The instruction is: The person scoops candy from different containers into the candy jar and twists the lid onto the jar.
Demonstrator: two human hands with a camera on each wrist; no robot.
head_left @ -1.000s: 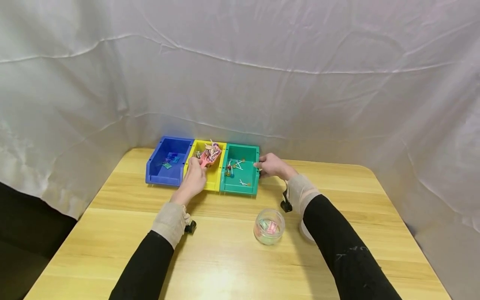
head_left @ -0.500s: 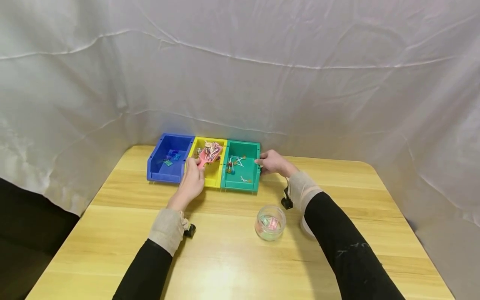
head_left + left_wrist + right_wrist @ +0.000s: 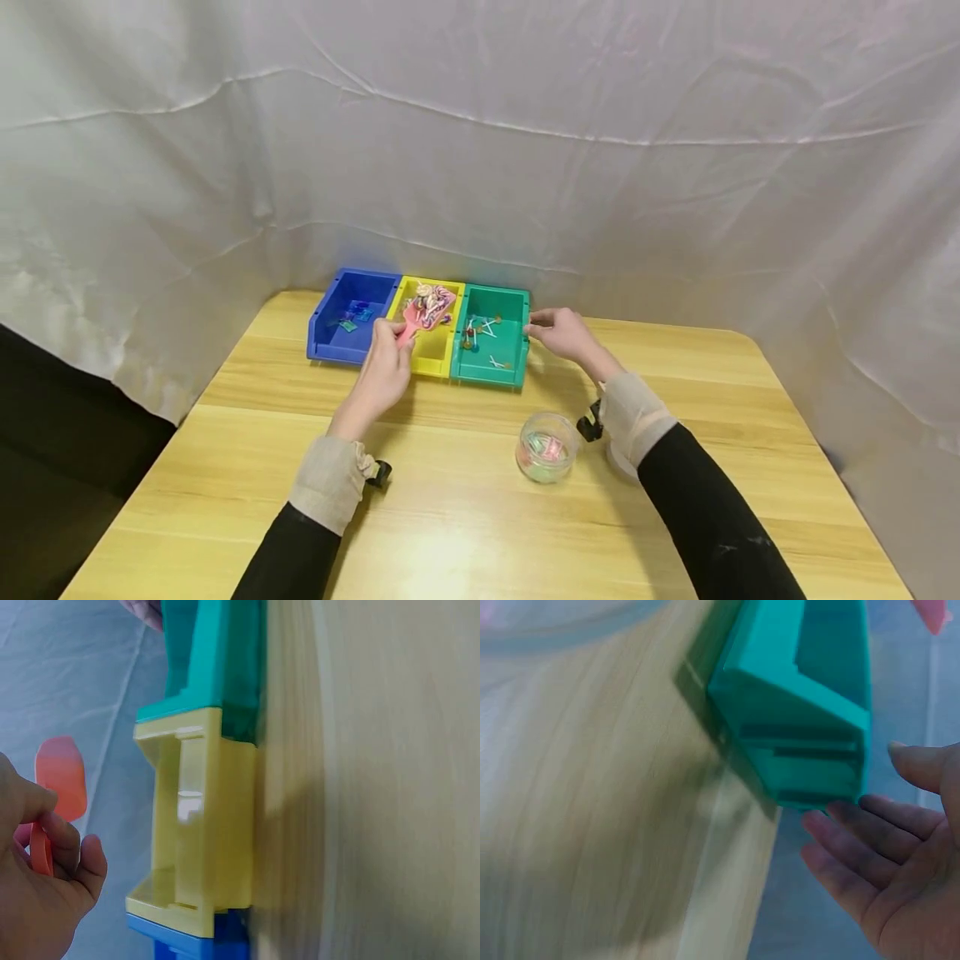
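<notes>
My left hand [image 3: 382, 371] grips the handle of a pink scoop [image 3: 412, 323] above the yellow bin [image 3: 431, 365]. Striped lollipops [image 3: 432, 302] fill the scoop in the head view. From the left wrist, the underside of the scoop [image 3: 61, 776] shows, raised above the bin's rim. Beside the green bin's [image 3: 491, 374] right wall is my right hand [image 3: 566, 335]. Its fingers [image 3: 862, 844] are extended close to that bin's side in the right wrist view, with the thumb held apart. Several small lollipops [image 3: 480, 329] lie inside the green bin.
A blue bin [image 3: 333, 350] with a few shiny wrapped pieces [image 3: 360, 312] adjoins the yellow one on the left. Nearer on the wooden table [image 3: 450, 508] stands a glass jar [image 3: 547, 472] with pink and green sweets. Another round clear item [image 3: 621, 463] is partly hidden by the right sleeve.
The right hand has eased slightly away from the green bin's wall. The left hand still holds the loaded scoop over the yellow bin. The head view has shifted a little.
</notes>
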